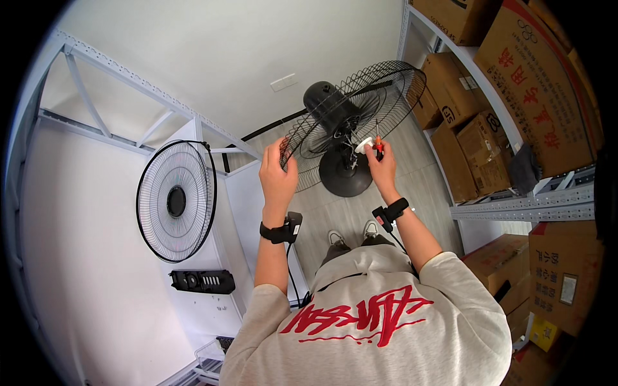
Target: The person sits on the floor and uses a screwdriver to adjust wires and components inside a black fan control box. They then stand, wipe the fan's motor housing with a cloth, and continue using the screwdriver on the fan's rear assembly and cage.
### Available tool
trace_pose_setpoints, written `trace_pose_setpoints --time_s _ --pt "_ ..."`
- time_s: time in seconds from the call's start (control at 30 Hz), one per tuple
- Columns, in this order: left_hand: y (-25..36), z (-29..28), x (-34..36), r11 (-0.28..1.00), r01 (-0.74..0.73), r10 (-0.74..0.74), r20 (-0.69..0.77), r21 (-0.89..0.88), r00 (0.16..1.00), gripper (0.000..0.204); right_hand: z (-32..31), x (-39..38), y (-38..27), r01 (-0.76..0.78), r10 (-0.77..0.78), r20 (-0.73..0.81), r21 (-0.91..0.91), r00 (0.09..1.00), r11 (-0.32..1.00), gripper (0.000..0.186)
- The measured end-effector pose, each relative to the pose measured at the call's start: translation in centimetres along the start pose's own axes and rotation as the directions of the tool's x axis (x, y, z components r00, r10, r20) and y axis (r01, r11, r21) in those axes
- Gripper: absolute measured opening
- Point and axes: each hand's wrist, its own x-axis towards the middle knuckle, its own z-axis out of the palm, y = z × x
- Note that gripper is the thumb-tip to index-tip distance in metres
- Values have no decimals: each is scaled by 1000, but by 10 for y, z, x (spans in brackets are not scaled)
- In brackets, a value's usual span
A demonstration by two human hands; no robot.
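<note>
A black pedestal fan (329,103) stands in front of me, its wire grille (360,80) tilted and its round base (347,174) on the floor. My left hand (278,174) grips the grille's near left rim between thumb and fingers. Loose wires and small parts (351,138) show at the fan's middle. Closed around a red-and-black-handled screwdriver (379,149), my right hand (383,168) points its shaft away from me. A white round piece (364,145) sits at the fingertips of that same hand; whether it is attached to the fan I cannot tell.
On the white shelf surface at left lie a detached round fan grille (183,199) and a black control panel (202,281). Metal shelving with cardboard boxes (476,151) lines the right side, a dark cloth (525,168) hanging there. A pale wall (244,58) rises behind the fan.
</note>
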Motion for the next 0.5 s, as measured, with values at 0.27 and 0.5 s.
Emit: trace_pose_setpoints --time_s 0.27,0.5 --pt "-1 -1 1 1000 -8 8 -7 15 1000 36 -9 -6 -14 -75 71 154 20 986 997 47" --pt "0 -1 0 1000 4 -4 2 11 1000 37 -8 -3 -5 -91 90 146 -2 985 996 52"
